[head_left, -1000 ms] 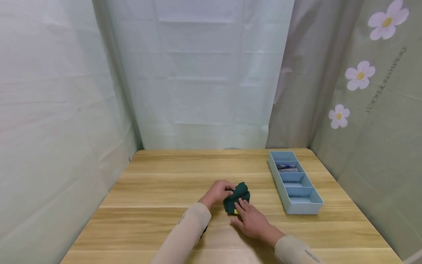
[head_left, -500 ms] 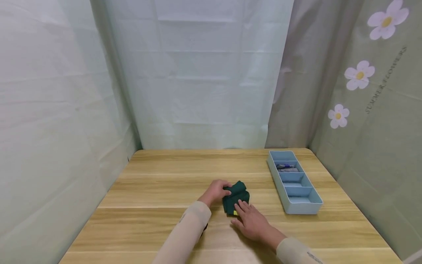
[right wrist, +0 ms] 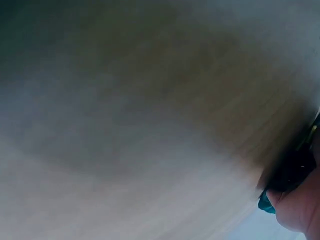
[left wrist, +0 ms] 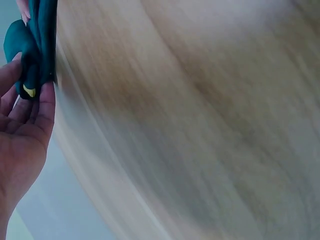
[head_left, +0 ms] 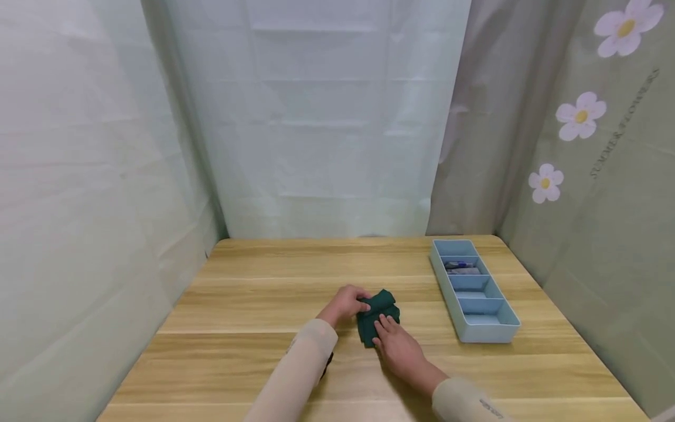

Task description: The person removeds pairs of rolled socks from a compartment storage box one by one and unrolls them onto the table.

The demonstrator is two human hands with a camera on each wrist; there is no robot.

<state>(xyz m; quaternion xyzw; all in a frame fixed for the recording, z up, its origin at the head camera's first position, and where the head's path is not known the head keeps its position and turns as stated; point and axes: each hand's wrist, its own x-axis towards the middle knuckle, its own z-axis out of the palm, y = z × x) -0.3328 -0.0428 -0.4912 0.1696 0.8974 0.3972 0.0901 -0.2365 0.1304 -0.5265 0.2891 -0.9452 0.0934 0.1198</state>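
Folded dark green cloth [head_left: 377,315] near the desk [head_left: 253,305] centre, left hand [head_left: 345,303] fingers curled gripping its left edge, right hand [head_left: 399,349] fingers straight, pressing its near edge, blue divided tray [head_left: 490,331] along right edge.

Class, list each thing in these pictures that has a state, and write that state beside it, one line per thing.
Green cloth: bunched, lying on the table, held by both hands.
Left hand: grips the cloth's left edge.
Right hand: fingers resting on the cloth.
Blue tray: uncovered; second compartment from the far end holds small items.
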